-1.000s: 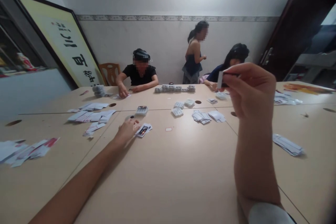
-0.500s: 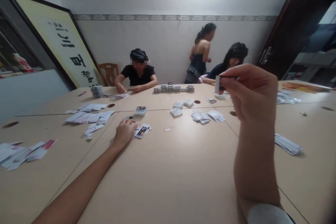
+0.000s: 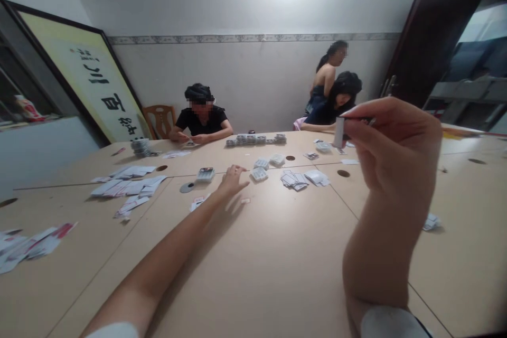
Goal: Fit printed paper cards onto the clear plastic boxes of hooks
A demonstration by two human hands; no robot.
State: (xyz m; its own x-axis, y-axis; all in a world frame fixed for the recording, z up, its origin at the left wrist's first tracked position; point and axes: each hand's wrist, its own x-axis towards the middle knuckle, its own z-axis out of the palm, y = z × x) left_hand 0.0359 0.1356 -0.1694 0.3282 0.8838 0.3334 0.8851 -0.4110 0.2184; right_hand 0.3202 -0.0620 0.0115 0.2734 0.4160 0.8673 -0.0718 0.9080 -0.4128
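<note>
My right hand [image 3: 400, 148] is raised at the right, thumb and fingers pinching a small black-and-white card or little box [image 3: 339, 132]; which of the two I cannot tell. Its white side faces left, and the rest is partly covered by my fingers. Stretched out over the middle of the table, my left hand [image 3: 233, 180] has its fingers apart and holds nothing. Just to the right of its fingertips sit clear plastic cases [image 3: 259, 174]. A stack of clear cases with a dark printed card on top [image 3: 206, 174] stands to its left. My left forearm partly covers some printed cards [image 3: 198, 202].
Paper slips [image 3: 127, 185] are spread on the left of the table [image 3: 253, 274]. White cards [image 3: 293, 180] lie right of centre. A row of filled cases [image 3: 255, 139] stands at the far side, where a person in black [image 3: 202, 119] and another person [image 3: 322, 116] sit.
My left hand has left the printed cards and moved right and forward, towards the clear cases. My right hand still pinches its small item. The standing person has moved right.
</note>
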